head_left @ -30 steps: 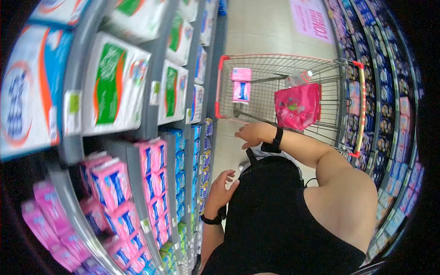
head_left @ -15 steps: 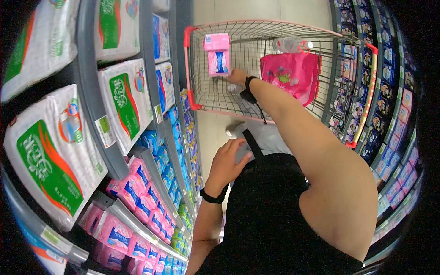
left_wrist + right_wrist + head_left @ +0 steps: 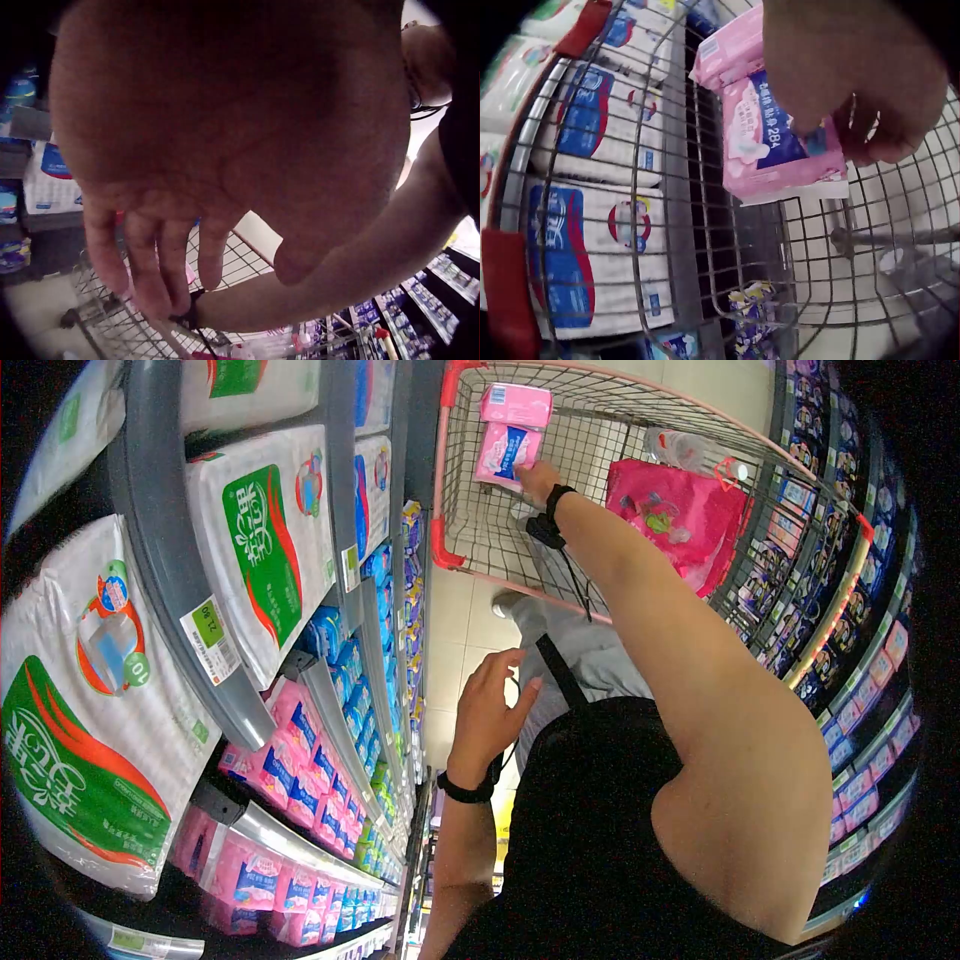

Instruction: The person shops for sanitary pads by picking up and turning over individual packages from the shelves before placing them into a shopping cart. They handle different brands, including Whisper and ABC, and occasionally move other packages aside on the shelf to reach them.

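Inside the wire shopping cart (image 3: 640, 460) lie two pink packs, one behind the other. My right hand (image 3: 541, 482) reaches over the cart's side and grips the near corner of the front pink pack (image 3: 497, 452), which has a dark blue label. In the right wrist view the curled fingers and fingertips overlap the label end of that pink pack (image 3: 742, 176). Behind it is the other pink pack (image 3: 517, 405). My left hand (image 3: 490, 705) hangs in front of my body with relaxed, slightly spread fingers and holds nothing; its palm fills the left wrist view.
A pink-red bag (image 3: 670, 520) and a clear plastic bottle (image 3: 675, 450) with a red ring lie in the cart. Shelves of large white packs (image 3: 260, 540) and small pink packs (image 3: 300, 760) stand on my left. Dark packs (image 3: 840, 540) line the right shelf.
My right hand has moved from in front of my body into the cart and onto the front pink pack. The cart appears nearer in view. My left hand stays relaxed.
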A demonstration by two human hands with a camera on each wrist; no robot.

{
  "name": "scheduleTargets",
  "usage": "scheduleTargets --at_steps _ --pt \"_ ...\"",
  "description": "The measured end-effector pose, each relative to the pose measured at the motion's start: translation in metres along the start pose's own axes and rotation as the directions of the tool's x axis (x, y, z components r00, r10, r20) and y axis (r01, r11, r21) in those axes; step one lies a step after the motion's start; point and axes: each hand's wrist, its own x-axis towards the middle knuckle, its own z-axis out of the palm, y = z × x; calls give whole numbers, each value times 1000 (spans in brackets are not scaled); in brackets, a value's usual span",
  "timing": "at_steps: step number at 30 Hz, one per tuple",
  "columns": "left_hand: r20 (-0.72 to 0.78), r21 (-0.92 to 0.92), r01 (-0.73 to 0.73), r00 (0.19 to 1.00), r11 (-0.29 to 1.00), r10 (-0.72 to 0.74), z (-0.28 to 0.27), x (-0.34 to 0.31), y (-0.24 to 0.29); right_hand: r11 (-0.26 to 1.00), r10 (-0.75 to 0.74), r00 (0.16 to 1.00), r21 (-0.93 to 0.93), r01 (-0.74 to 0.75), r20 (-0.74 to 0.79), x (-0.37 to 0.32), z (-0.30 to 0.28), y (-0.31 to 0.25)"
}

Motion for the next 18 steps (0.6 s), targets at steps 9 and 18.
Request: scheduleTargets --at_steps 9,18 --pt "-79 0 -99 992 995 99 9 -21 -8 916 -254 966 331 226 44 7 -2 -3" --pt "-163 -2 -249 956 968 246 2 -71 -7 856 -231 941 512 76 246 -120 -123 -17"
